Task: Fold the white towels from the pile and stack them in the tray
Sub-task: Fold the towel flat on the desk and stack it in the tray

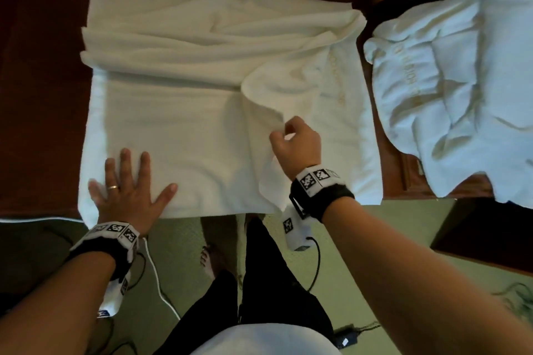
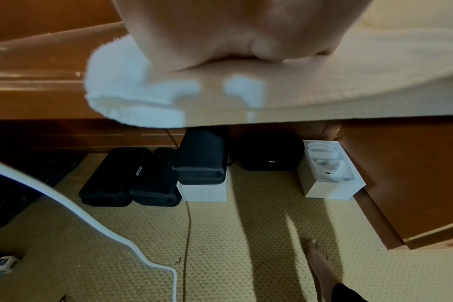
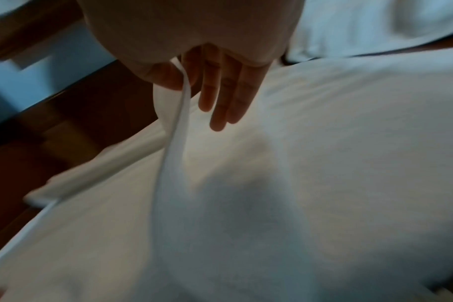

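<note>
Fingers (image 1: 127,164) of left hand (image 1: 129,190) splayed flat, pressing near-left corner of white towel (image 1: 178,124) spread over wooden table (image 1: 37,95). Right hand (image 1: 297,147) pinching raised towel edge between thumb and forefinger, remaining fingers loose. Towel pile (image 1: 461,86) at right.

- towel (image 1: 178,112): white, spread on the table, far half rumpled, one near edge lifted in a pinch.
- pile (image 1: 458,89): crumpled white towels, right.

A rumpled towel pile (image 1: 461,81) blocks the right; bare dark surface (image 1: 43,95) lies open left of the spread towel (image 1: 187,124).
</note>
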`<action>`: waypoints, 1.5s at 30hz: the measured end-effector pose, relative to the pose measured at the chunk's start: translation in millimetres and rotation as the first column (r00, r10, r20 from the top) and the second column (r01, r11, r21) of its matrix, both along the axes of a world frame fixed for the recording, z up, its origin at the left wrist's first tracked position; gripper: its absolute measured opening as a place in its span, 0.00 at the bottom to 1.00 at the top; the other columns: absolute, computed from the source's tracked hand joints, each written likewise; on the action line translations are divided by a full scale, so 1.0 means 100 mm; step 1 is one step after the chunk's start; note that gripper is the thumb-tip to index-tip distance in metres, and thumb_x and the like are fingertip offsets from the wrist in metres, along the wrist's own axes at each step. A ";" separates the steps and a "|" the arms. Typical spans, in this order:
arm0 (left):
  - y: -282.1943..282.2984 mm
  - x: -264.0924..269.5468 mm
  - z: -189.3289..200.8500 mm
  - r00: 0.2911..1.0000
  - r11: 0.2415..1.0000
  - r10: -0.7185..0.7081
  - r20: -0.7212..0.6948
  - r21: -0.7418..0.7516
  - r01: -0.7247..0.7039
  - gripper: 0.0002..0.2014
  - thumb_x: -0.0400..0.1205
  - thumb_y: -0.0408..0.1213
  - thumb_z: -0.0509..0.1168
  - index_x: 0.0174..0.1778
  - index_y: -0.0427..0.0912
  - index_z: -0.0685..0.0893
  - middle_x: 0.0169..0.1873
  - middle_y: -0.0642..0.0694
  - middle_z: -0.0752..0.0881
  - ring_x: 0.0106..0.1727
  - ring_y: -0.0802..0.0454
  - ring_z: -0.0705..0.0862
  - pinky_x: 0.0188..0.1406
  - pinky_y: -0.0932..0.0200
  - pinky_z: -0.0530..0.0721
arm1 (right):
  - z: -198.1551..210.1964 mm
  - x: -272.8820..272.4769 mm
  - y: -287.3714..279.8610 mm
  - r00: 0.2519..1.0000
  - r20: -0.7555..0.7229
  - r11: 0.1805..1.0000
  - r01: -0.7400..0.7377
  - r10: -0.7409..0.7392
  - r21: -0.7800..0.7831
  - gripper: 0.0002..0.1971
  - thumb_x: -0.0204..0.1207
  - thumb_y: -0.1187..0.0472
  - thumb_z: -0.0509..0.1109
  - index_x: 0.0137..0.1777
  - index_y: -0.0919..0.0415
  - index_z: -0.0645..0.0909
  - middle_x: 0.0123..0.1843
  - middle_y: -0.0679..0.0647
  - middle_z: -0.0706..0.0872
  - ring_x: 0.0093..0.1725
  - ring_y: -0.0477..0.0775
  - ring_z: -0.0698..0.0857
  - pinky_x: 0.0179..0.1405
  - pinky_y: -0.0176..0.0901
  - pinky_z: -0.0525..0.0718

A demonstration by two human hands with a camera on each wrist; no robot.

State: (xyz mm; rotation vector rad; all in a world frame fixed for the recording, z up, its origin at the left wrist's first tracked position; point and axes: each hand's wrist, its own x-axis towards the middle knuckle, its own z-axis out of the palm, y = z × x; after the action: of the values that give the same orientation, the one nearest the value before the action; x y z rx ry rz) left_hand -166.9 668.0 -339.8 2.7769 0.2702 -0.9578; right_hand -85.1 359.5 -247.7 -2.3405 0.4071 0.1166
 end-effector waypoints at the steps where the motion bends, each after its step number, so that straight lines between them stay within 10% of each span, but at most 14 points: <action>1: -0.01 0.00 0.00 1.000 1.000 0.004 0.001 0.008 -0.004 0.46 0.77 0.78 0.38 0.85 0.60 0.26 0.78 0.53 0.16 0.85 0.43 0.25 0.81 0.29 0.33 | 0.01 -0.12 -0.26 0.992 0.021 0.992 0.120 -0.121 0.025 0.09 0.74 0.56 0.71 0.40 0.61 0.77 0.34 0.54 0.83 0.32 0.54 0.79 0.31 0.45 0.76; 6: -0.04 0.01 -0.02 0.999 0.998 0.037 0.026 0.049 -0.039 0.47 0.76 0.77 0.41 0.88 0.58 0.35 0.86 0.50 0.27 0.88 0.43 0.31 0.82 0.27 0.39 | -0.19 -0.87 -1.36 0.786 -0.004 0.783 0.617 -0.619 0.081 0.12 0.70 0.55 0.70 0.32 0.57 0.70 0.30 0.55 0.80 0.36 0.63 0.88 0.31 0.51 0.82; 11: -0.04 0.01 -0.02 0.998 0.998 0.032 0.045 0.051 -0.035 0.48 0.77 0.77 0.44 0.88 0.59 0.34 0.87 0.50 0.28 0.88 0.42 0.32 0.82 0.28 0.39 | -0.49 -1.48 -1.79 0.688 -0.166 0.708 0.680 -0.706 -0.192 0.07 0.72 0.56 0.68 0.45 0.59 0.79 0.46 0.60 0.84 0.49 0.67 0.81 0.45 0.51 0.78; 16: 0.00 0.04 0.00 0.999 0.998 0.033 0.020 0.059 -0.034 0.47 0.77 0.77 0.44 0.87 0.60 0.32 0.86 0.51 0.27 0.88 0.43 0.32 0.83 0.29 0.40 | -0.61 -1.45 -1.72 0.936 -0.220 0.898 0.168 -0.274 -0.406 0.29 0.79 0.50 0.66 0.79 0.54 0.69 0.83 0.57 0.65 0.79 0.64 0.66 0.75 0.63 0.70; 24: -0.06 0.08 0.09 0.979 0.998 0.013 0.203 0.050 -0.024 0.39 0.85 0.64 0.53 0.89 0.54 0.48 0.89 0.42 0.44 0.88 0.39 0.44 0.84 0.31 0.50 | -0.48 -1.01 -1.48 0.978 -0.203 0.833 -0.145 0.040 -0.534 0.25 0.80 0.51 0.64 0.76 0.57 0.73 0.82 0.61 0.66 0.78 0.67 0.65 0.70 0.64 0.72; 30: -0.17 0.30 0.04 0.996 0.992 -0.047 0.071 0.120 0.038 0.42 0.79 0.75 0.41 0.87 0.65 0.37 0.88 0.48 0.31 0.88 0.38 0.36 0.84 0.30 0.45 | -0.64 -0.36 -1.24 0.830 -0.476 0.791 -0.488 0.289 -0.370 0.33 0.86 0.40 0.51 0.87 0.42 0.43 0.89 0.54 0.35 0.87 0.68 0.39 0.82 0.71 0.52; 39: -0.09 0.77 0.14 0.945 0.996 -0.077 0.317 -0.022 0.088 0.51 0.75 0.76 0.58 0.89 0.52 0.52 0.89 0.42 0.49 0.88 0.35 0.50 0.86 0.33 0.53 | -0.62 0.21 -1.13 0.854 -0.365 0.785 -0.499 0.372 -0.367 0.42 0.80 0.31 0.57 0.88 0.48 0.46 0.89 0.56 0.35 0.87 0.65 0.39 0.83 0.73 0.49; 43: -0.11 0.15 0.01 0.933 0.951 -0.310 0.185 0.063 0.304 0.65 0.58 0.91 0.50 0.87 0.63 0.34 0.89 0.47 0.35 0.88 0.32 0.41 0.82 0.27 0.47 | -0.67 -0.42 -1.20 0.663 -0.534 0.580 -0.738 0.525 -0.346 0.60 0.64 0.14 0.53 0.83 0.43 0.23 0.81 0.57 0.16 0.81 0.70 0.22 0.77 0.78 0.36; 45: -0.10 -0.08 -0.06 0.916 0.933 -0.358 0.179 0.078 0.350 0.67 0.58 0.86 0.62 0.88 0.63 0.37 0.89 0.46 0.34 0.88 0.31 0.40 0.80 0.22 0.49 | -0.78 -0.65 -1.28 0.622 -0.589 0.480 -0.780 0.516 -0.402 0.64 0.67 0.21 0.64 0.82 0.46 0.20 0.80 0.62 0.16 0.80 0.74 0.22 0.79 0.81 0.40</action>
State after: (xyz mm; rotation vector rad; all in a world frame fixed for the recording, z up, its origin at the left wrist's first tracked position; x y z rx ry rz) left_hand -175.0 658.2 -346.2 2.9927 -0.2548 -0.7496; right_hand -150.1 231.8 -325.6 -3.0338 -0.4238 1.0022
